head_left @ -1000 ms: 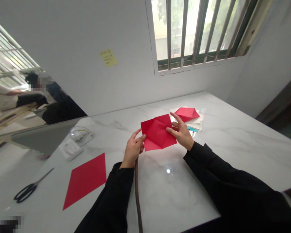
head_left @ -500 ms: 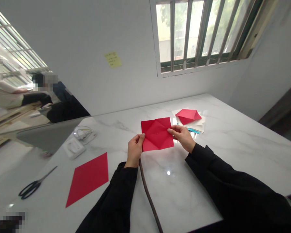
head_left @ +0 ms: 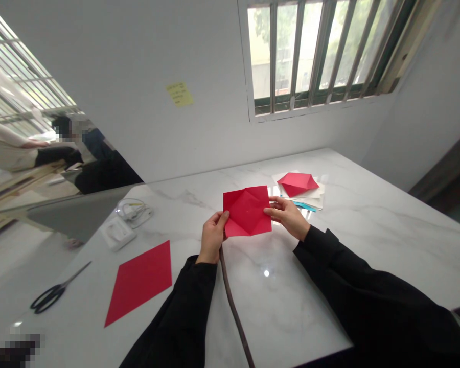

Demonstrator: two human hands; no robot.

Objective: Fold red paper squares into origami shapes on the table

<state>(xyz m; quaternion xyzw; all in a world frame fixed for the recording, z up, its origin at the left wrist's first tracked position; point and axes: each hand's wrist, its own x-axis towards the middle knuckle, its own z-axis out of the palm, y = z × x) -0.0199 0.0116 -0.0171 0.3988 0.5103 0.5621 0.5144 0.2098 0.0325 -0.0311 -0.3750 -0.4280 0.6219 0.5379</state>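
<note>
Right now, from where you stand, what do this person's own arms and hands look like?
Both hands are bare, the left hand and the right hand alike: no gloves, rings or watch show. The left sleeve and right sleeve are plain black, long and loose, ending at the wrists. A small pointed flap sticks up near the right cuff. No markings are visible.

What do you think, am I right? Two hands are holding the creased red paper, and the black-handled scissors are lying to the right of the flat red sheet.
Not quite: the head view shows the black-handled scissors lying to the left of the flat red sheet. The left hand and right hand do hold the creased red paper.
</note>
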